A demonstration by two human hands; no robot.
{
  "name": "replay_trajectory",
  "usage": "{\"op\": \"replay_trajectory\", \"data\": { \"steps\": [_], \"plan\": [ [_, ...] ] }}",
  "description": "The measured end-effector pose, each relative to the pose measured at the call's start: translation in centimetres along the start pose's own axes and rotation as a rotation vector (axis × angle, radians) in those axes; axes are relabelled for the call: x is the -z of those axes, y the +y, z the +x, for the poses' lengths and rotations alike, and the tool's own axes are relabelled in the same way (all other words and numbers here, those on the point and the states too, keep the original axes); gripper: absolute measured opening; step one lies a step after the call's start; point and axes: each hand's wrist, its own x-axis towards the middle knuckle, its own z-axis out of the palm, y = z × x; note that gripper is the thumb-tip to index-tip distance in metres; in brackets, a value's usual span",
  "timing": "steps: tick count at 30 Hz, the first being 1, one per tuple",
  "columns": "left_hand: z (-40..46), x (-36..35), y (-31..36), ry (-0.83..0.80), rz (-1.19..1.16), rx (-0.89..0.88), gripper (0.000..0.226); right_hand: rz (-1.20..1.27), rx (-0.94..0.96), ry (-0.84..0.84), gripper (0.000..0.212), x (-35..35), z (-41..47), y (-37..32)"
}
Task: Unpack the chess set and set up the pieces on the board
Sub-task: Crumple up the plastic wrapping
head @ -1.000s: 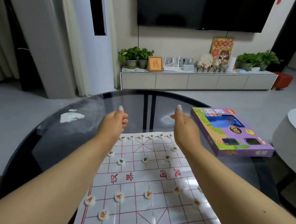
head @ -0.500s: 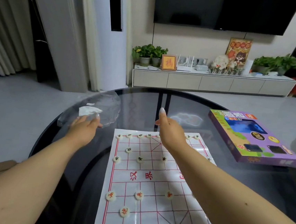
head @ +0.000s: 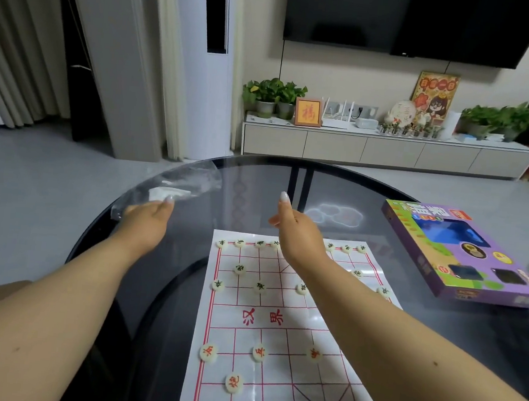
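A white paper chess board (head: pixel 280 392) with red lines lies on the round glass table (head: pixel 258 180). Black-lettered round pieces (head: pixel 260 286) stand along its far rows and red-lettered pieces (head: pixel 259 352) along the near rows. My left hand (head: pixel 145 221) reaches to the far left and touches a clear plastic bag (head: pixel 194 179) with its fingers stretched out. My right hand (head: pixel 295 232) hovers over the board's far edge with the thumb raised, the fingers loosely curled and nothing in it; the arm hides some pieces.
The purple game box (head: pixel 464 255) lies at the table's right edge. A white scrap (head: pixel 168 193) shows inside the bag. Beyond the table are a low white cabinet (head: pixel 387 150) with plants, a wall television and a tall white unit (head: pixel 208 98).
My left hand has swung left from the board's far edge to the plastic bag. My right hand has stayed near the far edge. The view has turned left.
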Motion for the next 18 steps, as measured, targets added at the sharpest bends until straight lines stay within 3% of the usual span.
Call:
{"op": "replay_trajectory", "data": {
  "steps": [4,9,14,18],
  "plan": [
    [-0.2,1.2,0.4,0.152,-0.14,-0.196,0.048,0.121,-0.057,-0.046,0.07,-1.2,0.6,-0.5],
    [-2.4,3.1,1.1,0.229,-0.248,-0.395,0.049,0.388,-0.225,-0.186,0.07,-2.9,1.8,-2.3],
    [-5.5,4.5,0.8,0.203,-0.318,-0.481,0.049,0.817,-0.385,-0.294,0.062,-3.4,2.4,-4.2],
    [-7.6,5.3,0.3,0.125,-0.372,-0.513,0.053,0.98,-0.47,-0.399,0.069,-4.5,3.5,-5.0]
  ]
}}
